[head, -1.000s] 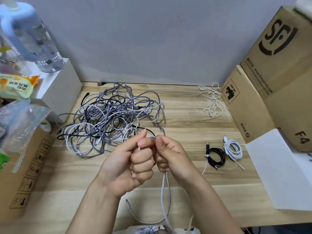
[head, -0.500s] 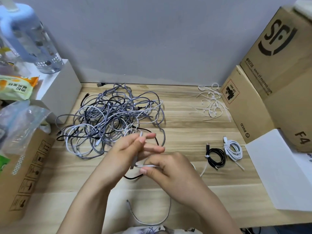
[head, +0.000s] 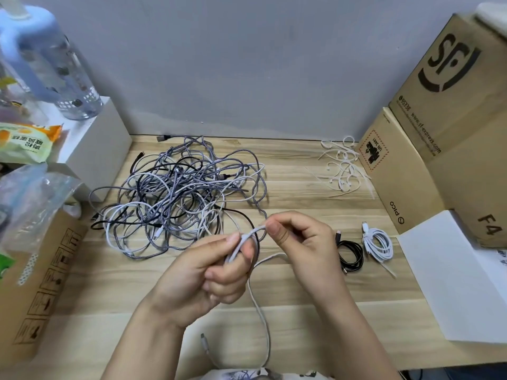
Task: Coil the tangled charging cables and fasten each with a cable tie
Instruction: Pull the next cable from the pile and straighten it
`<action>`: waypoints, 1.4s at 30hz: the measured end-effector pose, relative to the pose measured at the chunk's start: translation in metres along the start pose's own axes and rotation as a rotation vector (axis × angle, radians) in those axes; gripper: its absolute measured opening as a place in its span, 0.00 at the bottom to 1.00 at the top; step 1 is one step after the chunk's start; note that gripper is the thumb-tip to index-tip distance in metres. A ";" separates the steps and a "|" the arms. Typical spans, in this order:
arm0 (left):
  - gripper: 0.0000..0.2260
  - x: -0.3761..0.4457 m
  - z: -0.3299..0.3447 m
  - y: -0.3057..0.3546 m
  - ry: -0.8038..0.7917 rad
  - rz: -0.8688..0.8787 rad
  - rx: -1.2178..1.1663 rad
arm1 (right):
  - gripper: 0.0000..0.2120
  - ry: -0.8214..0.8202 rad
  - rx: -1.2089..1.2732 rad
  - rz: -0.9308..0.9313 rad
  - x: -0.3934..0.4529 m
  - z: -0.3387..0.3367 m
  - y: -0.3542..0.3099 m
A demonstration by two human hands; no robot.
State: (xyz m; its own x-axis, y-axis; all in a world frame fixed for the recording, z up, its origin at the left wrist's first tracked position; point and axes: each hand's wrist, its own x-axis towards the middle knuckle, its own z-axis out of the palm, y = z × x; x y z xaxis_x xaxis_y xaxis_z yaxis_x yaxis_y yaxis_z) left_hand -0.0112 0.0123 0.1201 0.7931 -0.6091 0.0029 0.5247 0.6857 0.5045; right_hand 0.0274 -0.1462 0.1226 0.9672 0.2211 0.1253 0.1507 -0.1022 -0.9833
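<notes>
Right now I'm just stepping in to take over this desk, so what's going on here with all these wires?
A person is sorting charging cables at a wooden table. Both hands hold one white cable: the left hand grips a folded loop of it, and the right hand pinches the top of that loop. The cable's tail trails off the near edge. A big tangled pile waits behind. Two coiled cables, black and white, lie to the right, and loose cable ties lie farther back.
</notes>
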 end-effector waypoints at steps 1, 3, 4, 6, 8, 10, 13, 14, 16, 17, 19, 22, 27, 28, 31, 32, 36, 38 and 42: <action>0.14 0.001 0.005 0.001 -0.025 0.038 -0.068 | 0.07 -0.035 -0.016 -0.004 0.000 0.002 0.003; 0.18 -0.001 0.018 0.003 -0.016 0.135 -0.169 | 0.08 -0.150 -0.033 0.017 -0.001 0.008 0.007; 0.20 -0.001 0.025 0.001 -0.042 0.172 -0.252 | 0.08 -0.209 -0.032 0.044 -0.002 0.011 0.009; 0.24 0.000 0.031 -0.002 -0.069 0.231 -0.422 | 0.08 -0.287 -0.048 0.097 -0.005 0.017 0.011; 0.26 0.000 0.030 -0.004 -0.021 0.262 -0.499 | 0.10 -0.305 -0.111 0.110 -0.007 0.021 0.010; 0.25 0.002 0.021 -0.003 0.091 0.301 -0.439 | 0.14 -0.336 -0.197 0.103 -0.009 0.020 0.009; 0.25 0.001 -0.002 0.002 0.203 0.377 -0.320 | 0.13 -0.466 -0.326 0.058 -0.013 0.017 0.003; 0.25 0.001 -0.006 0.004 0.215 0.407 -0.293 | 0.13 -0.497 -0.368 0.029 -0.015 0.016 0.000; 0.25 0.009 -0.006 0.003 0.224 0.450 -0.251 | 0.15 -0.509 -0.469 -0.016 -0.017 0.016 -0.005; 0.23 0.011 -0.003 0.001 0.321 0.451 -0.220 | 0.16 -0.496 -0.533 -0.034 -0.017 0.015 -0.007; 0.20 0.011 0.003 -0.002 0.472 0.497 -0.099 | 0.16 -0.465 -0.617 -0.076 -0.018 0.012 -0.010; 0.25 0.010 0.008 -0.006 0.491 0.437 0.129 | 0.18 -0.435 -0.685 -0.098 -0.021 0.008 -0.014; 0.20 0.005 0.008 -0.007 0.428 0.289 0.591 | 0.19 -0.357 -0.746 -0.134 -0.022 0.003 -0.017; 0.16 0.004 0.008 -0.008 0.468 0.263 0.779 | 0.18 -0.341 -0.717 -0.125 -0.022 0.002 -0.019; 0.16 0.001 0.005 -0.010 0.519 0.185 1.105 | 0.13 -0.308 -0.518 -0.075 -0.021 -0.002 -0.029; 0.15 0.000 0.008 -0.009 0.462 0.124 1.042 | 0.10 -0.285 -0.452 -0.071 -0.020 -0.003 -0.031; 0.16 -0.001 0.007 -0.007 0.236 -0.006 0.629 | 0.09 -0.151 -0.213 -0.053 -0.015 -0.008 -0.035; 0.14 -0.001 0.002 -0.004 0.138 -0.056 0.436 | 0.08 -0.145 -0.103 -0.040 -0.015 -0.007 -0.033; 0.15 0.003 0.000 0.003 -0.091 -0.135 0.200 | 0.06 -0.144 0.139 -0.051 -0.011 -0.008 -0.028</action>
State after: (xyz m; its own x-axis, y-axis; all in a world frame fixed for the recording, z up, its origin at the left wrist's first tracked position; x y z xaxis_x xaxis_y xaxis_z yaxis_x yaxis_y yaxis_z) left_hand -0.0076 0.0121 0.1218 0.6843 -0.7292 -0.0034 0.5456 0.5089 0.6659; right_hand 0.0139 -0.1532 0.1496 0.9182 0.3601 0.1647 0.1592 0.0453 -0.9862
